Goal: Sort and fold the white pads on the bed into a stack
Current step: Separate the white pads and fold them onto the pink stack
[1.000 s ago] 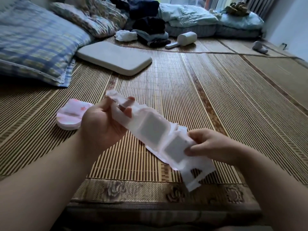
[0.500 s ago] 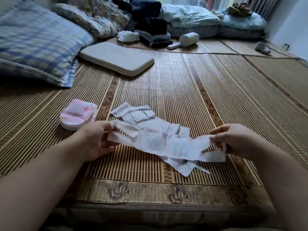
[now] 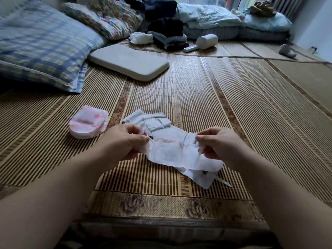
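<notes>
Left hand and right hand closer together than before, both pinching crumpled white pad, over ribbed bamboo mat

We look down on a bed covered by a slatted bamboo mat. Nearest us on it lie crumpled white pads, with a small pink stack just to their left. Farther back rest a flat grey cushion, a checked pillow, a flowered pillow, dark clothes, a white cylinder and pale folded bedding.
</notes>
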`<state>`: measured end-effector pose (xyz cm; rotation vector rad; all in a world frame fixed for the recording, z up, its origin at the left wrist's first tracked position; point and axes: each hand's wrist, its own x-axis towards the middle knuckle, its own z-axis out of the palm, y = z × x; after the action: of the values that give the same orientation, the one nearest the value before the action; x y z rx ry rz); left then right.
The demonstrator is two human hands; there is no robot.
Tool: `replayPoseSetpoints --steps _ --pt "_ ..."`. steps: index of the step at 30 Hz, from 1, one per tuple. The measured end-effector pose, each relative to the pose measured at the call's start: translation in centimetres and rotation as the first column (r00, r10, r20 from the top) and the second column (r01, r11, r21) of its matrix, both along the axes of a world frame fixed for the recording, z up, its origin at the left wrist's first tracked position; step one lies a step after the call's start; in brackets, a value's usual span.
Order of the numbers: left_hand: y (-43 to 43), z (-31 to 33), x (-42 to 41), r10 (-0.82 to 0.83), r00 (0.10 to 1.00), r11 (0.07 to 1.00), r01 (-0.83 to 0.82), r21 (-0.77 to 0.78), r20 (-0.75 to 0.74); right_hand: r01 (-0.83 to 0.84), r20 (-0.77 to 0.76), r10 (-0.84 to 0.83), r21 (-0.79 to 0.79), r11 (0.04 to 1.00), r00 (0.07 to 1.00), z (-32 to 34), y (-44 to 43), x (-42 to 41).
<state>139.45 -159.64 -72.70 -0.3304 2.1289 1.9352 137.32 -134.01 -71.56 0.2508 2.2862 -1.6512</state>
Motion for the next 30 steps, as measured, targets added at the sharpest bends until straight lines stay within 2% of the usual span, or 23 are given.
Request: replayPoseSetpoints --steps 9,11,14,16,18,20,22,23,25,27,30 --pt "3.3 0.2 -0.2 -0.103 0.992 0.981 0.089 -0.173 -0.073 -0.018 0.100 0.018 -0.001 1.000 0.995 -0.2 -0.6 0.2" --pt "4.5 0.4 -0.1 -0.176 0.981 0.961 0.153 -0.231 -0.083 -0.021 0.107 0.022 -0.008 1.000 0.994 -0.2 -0.5 0.4" --pt "5.7 0.7 -0.1 -0.293 0.956 0.886 0.267 -0.378 -0.010 -0.019 0.108 0.021 -0.019 1.000 0.994 -0.4 -0.5 0.4" --pt "5.6 1.0 -0.5 -0.285 0.958 0.865 0.261 -0.429 0.009 -0.030 0.103 0.033 -0.030 0.999 0.994 -0.4 -0.4 0.5" --pt "4.8 1.2 -1.1 -0.221 0.975 0.885 0.190 -0.425 -0.024 -0.048 0.062 0.049 -0.010 0.999 0.997 -0.3 0.0 0.7" --pt "3.5 1.1 -1.5 -0.154 0.985 0.864 0.094 -0.495 -0.082 -0.027 -0.035 0.029 0.066 0.997 0.999 0.0 0.9 0.8" --pt "2.6 0.3 -1.8 -0.147 0.982 0.751 0.033 -0.659 -0.119 0.008 -0.146 0.036 0.285 0.958 0.989 0.2 2.2 0.7" --pt "2.4 -0.1 -1.9 -0.163 0.982 0.687 0.040 -0.725 -0.099 -0.002 -0.163 0.081 0.438 0.899 0.983 0.2 2.8 0.6" --pt "2.5 -1.0 -1.8 -0.203 0.978 0.595 0.091 -0.798 -0.040 -0.079 -0.068 0.160 0.644 0.761 0.985 -0.1 3.4 0.7" --pt "3.1 -1.6 -1.7 -0.234 0.972 0.554 0.101 -0.827 -0.038 -0.153 0.042 0.172 0.690 0.708 0.984 -0.4 3.2 0.9" --pt "3.8 -1.9 -1.9 -0.262 0.965 0.527 0.121 -0.841 -0.025 -0.178 0.058 0.194 0.704 0.688 0.979 -0.7 2.7 0.9"
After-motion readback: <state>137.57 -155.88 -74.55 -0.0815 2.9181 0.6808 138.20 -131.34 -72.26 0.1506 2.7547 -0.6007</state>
